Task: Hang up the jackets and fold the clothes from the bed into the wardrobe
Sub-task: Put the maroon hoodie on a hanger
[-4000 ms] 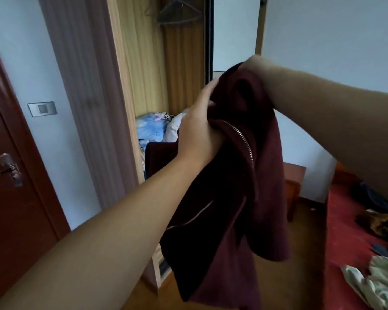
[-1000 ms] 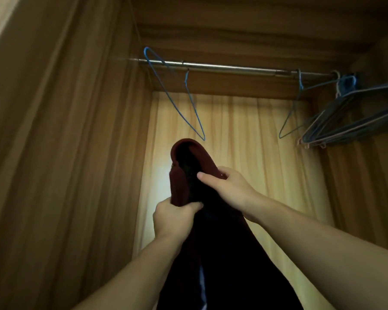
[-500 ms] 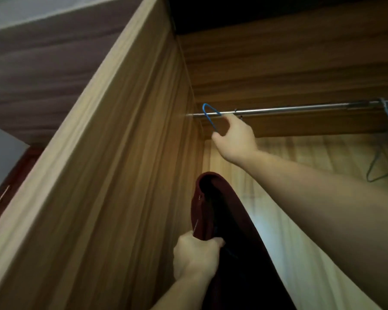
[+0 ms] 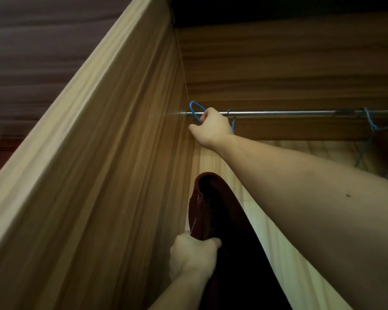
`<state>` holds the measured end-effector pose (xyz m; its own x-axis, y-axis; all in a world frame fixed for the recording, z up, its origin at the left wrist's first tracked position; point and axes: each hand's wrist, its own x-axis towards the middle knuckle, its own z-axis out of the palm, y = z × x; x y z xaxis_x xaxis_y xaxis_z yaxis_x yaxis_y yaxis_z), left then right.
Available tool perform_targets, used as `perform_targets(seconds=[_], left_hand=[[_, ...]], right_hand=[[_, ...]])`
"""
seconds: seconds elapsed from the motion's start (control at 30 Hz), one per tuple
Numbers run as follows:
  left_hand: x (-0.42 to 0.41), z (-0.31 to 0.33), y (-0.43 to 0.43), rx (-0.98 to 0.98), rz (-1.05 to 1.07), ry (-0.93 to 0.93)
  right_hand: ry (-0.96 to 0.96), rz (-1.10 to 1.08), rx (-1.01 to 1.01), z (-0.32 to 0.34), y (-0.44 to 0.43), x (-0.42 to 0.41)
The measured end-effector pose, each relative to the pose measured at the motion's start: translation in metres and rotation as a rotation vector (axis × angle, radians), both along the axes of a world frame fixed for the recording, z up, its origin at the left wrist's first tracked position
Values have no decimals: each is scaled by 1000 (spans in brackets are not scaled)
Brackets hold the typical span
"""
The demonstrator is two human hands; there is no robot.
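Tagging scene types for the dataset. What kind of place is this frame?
Inside a wooden wardrobe, most likely in a home. A metal rail spans it with blue wire hangers hooked on; the right hand grips one, while the left hand holds a dark red jacket beside the wood side panel.

Two hands: left hand (image 4: 192,256), right hand (image 4: 212,128). One dark red jacket (image 4: 213,211). One metal rail (image 4: 278,113). Two blue wire hangers: near hanger (image 4: 194,108), far hanger (image 4: 371,123). One wardrobe (image 4: 121,130).

Metal rail (image 4: 278,113) spans wardrobe (image 4: 99,153); blue hangers (image 4: 194,109) hooked on.
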<state>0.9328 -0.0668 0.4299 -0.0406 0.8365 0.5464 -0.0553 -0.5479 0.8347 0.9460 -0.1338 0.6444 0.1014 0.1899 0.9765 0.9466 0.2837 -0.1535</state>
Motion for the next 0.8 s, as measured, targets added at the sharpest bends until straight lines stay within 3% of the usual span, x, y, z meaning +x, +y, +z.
perform_targets(seconds=[0.27, 0.4, 0.53, 0.8], left_hand=[[5, 1, 5, 6, -1, 0], [8, -1, 2, 25, 26, 4], [15, -7, -4, 34, 26, 6], [24, -11, -9, 29, 3, 17]], right_hand=[[-156, -129, 50, 17, 5, -12], [-85, -214, 127, 17, -9, 7], [-37, -329, 49, 4, -27, 42], [97, -304, -32, 6, -42, 62]])
